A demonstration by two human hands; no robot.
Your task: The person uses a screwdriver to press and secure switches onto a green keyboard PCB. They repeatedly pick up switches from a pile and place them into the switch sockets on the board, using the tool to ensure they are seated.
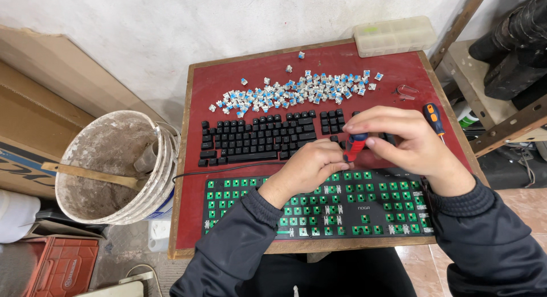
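On the table (194, 160), loose keycaps (256, 138) lie behind the keyboard (319, 208), switches (296, 90) behind those, bucket (114, 166) left.

Matt plastic keycaps (259, 138) (black); rough wooden table (188, 160) edge.

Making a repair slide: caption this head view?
Both hands grip a red-and-blue tool over a stripped keyboard, keycaps and switches laid out behind.

Even, soft daylight, sharp focus, faint shadows, slight wide-angle bending at pic edges.
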